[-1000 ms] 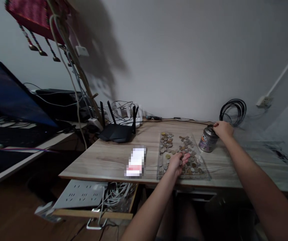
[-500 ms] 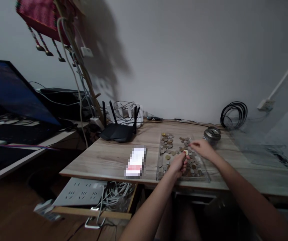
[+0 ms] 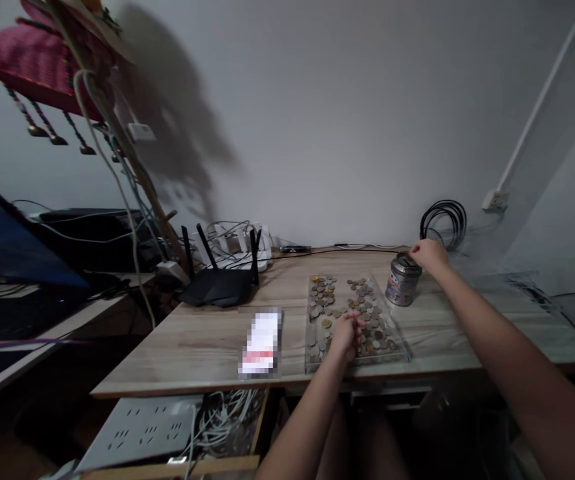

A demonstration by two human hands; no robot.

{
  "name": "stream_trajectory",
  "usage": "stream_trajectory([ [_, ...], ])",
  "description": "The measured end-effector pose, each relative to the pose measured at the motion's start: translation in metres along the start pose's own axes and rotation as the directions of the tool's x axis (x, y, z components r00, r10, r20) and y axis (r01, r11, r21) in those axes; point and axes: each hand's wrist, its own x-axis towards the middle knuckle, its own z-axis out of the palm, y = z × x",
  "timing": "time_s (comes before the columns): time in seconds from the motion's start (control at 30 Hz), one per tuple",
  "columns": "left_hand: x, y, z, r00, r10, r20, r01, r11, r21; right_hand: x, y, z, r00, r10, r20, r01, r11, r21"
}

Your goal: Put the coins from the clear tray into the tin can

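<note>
My right hand is over the lid of a round metal tin with a dark slot in its top. Its thumb and finger are pinched together at the lid; anything between them is too small to make out. My left hand hovers over a shallow clear tray, fingers curled and pressed together, their contents hidden. Many loose coins, silver and brassy, lie spread in the tray. One larger yellowish coin lies left of my left hand. The tin stands upright just right of the tray.
A phone with a blurred bright screen lies left of the tray. Behind it stand a black router and tangled cables. A black cable coil leans by the wall. Below the desk, an open drawer holds a power strip and white cables.
My right hand has moved right and up from above the coins to the tin's lid. The pale coin seen in my left fingers no longer shows there. The view has shifted right.
</note>
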Motion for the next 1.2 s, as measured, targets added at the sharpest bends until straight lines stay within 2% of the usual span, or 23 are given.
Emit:
stream_trajectory([
  [0.07,0.001,-0.002,0.0,1.0,0.025,0.013,-0.026,0.999,0.022,0.006,0.001,0.008,0.997,0.005,0.078,0.001,0.997,-0.081],
  [0.17,0.001,-0.004,0.001,0.998,0.057,0.036,-0.058,0.998,0.031,0.005,-0.004,0.017,0.996,-0.005,0.094,0.017,0.992,-0.121],
  [0.23,0.0,-0.004,0.001,0.995,0.068,0.076,-0.073,0.996,0.056,-0.004,-0.01,0.018,0.999,-0.022,0.049,0.027,0.992,-0.12],
  [0.3,-0.001,-0.003,0.001,0.989,0.082,0.125,-0.095,0.991,0.098,-0.022,-0.017,0.017,0.991,-0.104,-0.08,0.101,0.994,-0.043],
  [0.33,-0.002,-0.002,0.001,0.985,0.092,0.144,-0.109,0.987,0.117,-0.035,-0.022,0.018,0.975,-0.17,-0.143,0.176,0.984,0.027],
  [0.4,-0.003,-0.001,0.002,0.981,0.104,0.166,-0.127,0.982,0.137,-0.066,-0.034,0.026,0.923,-0.343,-0.171,0.375,0.904,0.207],
  [0.47,-0.005,0.0,0.002,0.981,0.094,0.168,-0.115,0.986,0.12,-0.096,-0.046,0.042,0.844,-0.535,-0.029,0.496,0.761,0.419],
  [0.53,-0.007,0.001,0.003,0.982,0.067,0.177,-0.082,0.994,0.078,-0.119,-0.055,0.06,0.768,-0.637,0.068,0.492,0.653,0.576],
  [0.57,-0.008,0.002,0.004,0.981,0.053,0.186,-0.064,0.996,0.057,-0.126,-0.058,0.069,0.745,-0.66,0.099,0.46,0.616,0.64],
  [0.67,-0.01,0.004,0.003,0.972,-0.008,0.235,0.004,1.0,0.019,-0.129,-0.063,0.087,0.717,-0.668,0.199,0.28,0.537,0.796],
  [0.73,-0.009,0.005,0.002,0.962,-0.074,0.262,0.075,0.997,0.005,-0.119,-0.06,0.087,0.744,-0.628,0.228,0.184,0.521,0.834],
  [0.77,-0.008,0.005,0.002,0.961,-0.103,0.257,0.108,0.994,-0.007,-0.11,-0.057,0.083,0.783,-0.588,0.202,0.178,0.523,0.834],
  [0.83,-0.007,0.006,0.001,0.97,-0.139,0.199,0.154,0.986,-0.061,-0.086,-0.045,0.067,0.882,-0.467,0.067,0.237,0.562,0.792],
  [0.9,-0.005,0.007,0.0,0.98,-0.161,0.115,0.176,0.974,-0.14,-0.056,-0.026,0.046,0.944,-0.313,-0.104,0.3,0.685,0.664],
  [0.93,-0.005,0.008,0.0,0.98,-0.176,0.094,0.19,0.966,-0.174,-0.04,-0.016,0.035,0.954,-0.25,-0.168,0.301,0.786,0.54],
  [0.97,-0.005,0.009,0.0,0.976,-0.194,0.095,0.21,0.956,-0.203,-0.025,-0.006,0.026,0.965,-0.18,-0.19,0.243,0.886,0.394],
  [1.0,-0.005,0.01,0.001,0.97,-0.216,0.113,0.237,0.945,-0.227,-0.012,0.003,0.019,0.975,-0.146,-0.167,0.187,0.947,0.262],
  [1.07,-0.006,0.011,0.0,0.955,-0.246,0.168,0.286,0.915,-0.283,0.006,0.015,0.014,0.991,-0.109,-0.075,0.113,0.992,0.06],
  [1.13,-0.005,0.012,-0.002,0.945,-0.252,0.21,0.314,0.881,-0.354,0.014,0.017,0.018,0.994,-0.109,0.007,0.109,0.994,-0.028],
  [1.2,-0.004,0.011,-0.004,0.94,-0.244,0.239,0.324,0.856,-0.403,0.015,0.011,0.024,0.995,-0.093,0.024,0.094,0.993,-0.066],
])
